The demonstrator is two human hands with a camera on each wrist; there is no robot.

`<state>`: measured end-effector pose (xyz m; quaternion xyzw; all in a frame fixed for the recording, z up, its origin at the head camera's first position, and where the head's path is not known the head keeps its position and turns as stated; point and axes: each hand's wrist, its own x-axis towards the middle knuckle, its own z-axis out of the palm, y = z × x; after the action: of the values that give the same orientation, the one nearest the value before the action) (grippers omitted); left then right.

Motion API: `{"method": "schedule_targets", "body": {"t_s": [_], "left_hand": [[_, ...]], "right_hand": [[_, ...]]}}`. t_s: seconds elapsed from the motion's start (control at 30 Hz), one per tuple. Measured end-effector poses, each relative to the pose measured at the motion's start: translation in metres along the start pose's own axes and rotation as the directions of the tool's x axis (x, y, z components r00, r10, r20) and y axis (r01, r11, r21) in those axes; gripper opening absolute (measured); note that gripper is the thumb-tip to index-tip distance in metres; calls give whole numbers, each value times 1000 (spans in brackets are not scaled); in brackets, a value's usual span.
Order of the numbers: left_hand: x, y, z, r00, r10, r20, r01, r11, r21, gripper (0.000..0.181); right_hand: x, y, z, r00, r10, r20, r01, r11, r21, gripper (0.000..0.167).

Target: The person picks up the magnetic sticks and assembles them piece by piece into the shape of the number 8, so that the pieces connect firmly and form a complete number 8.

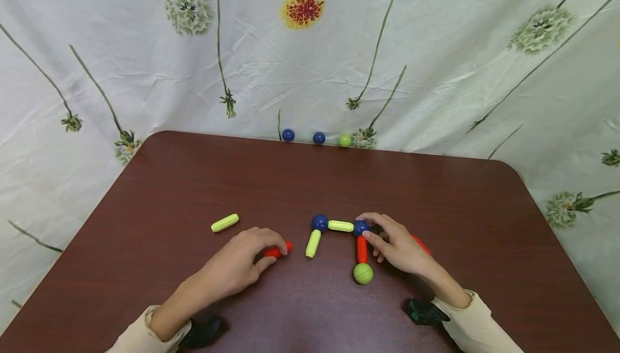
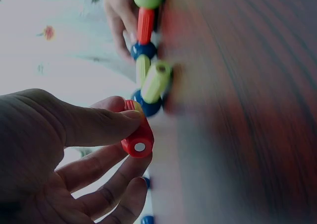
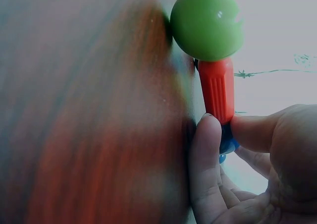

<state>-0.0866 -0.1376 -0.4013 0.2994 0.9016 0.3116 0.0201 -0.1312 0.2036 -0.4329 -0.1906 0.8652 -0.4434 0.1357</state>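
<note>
Left hand [image 1: 234,261]: thumb and fingers pinch a red rod [image 1: 273,253], whose near end shows a pale disc in the left wrist view; the rod lies just left of the joined pieces, apart from them. Right hand [image 1: 397,242]: thumb and finger grip the corner blue ball [image 1: 360,227], at its junction with the upright red rod [image 1: 362,249]. From that corner the red rod runs toward the onlooker to a green ball [image 1: 363,274], while a yellow rod [image 1: 340,226] runs left to a second blue ball [image 1: 319,223]. From this ball a second yellow rod [image 1: 313,244] slants back toward the person, its near end bare. The step in hand appears to be joining rods and balls into a frame, as yet open on the near side. The next move would seem to call for steadying the corner while the held rod is brought end-first to a ball; which ball cannot be told. Farther out on the desk [image 1: 271,175]: a loose yellow rod [image 1: 225,223] at left, a partly hidden red rod [image 1: 421,245] behind the right hand, and three spare balls [image 1: 318,138] along the far edge, before a flowered cloth [image 1: 261,46]
</note>
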Motion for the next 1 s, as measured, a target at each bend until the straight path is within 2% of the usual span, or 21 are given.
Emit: {"method": "schedule_targets", "body": {"t_s": [0.27,0.77,0.9,1.0], "left_hand": [[10,16,9,996,64,66,-62,998,-19,21],[30,36,31,980,123,154,-117,992,-47,18],[37,40,39,974,155,166,-152,988,-31,19],[40,43,44,970,158,184,-160,987,-5,21]], "right_hand": [[0,1,0,1000,-6,-1,6,1000,3,33],[0,0,0,1000,-14,-2,14,1000,-2,33],[0,0,-1,1000,-14,1,14,1000,-2,33],[0,0,-1,1000,-15,2,15,1000,-2,33]]}}
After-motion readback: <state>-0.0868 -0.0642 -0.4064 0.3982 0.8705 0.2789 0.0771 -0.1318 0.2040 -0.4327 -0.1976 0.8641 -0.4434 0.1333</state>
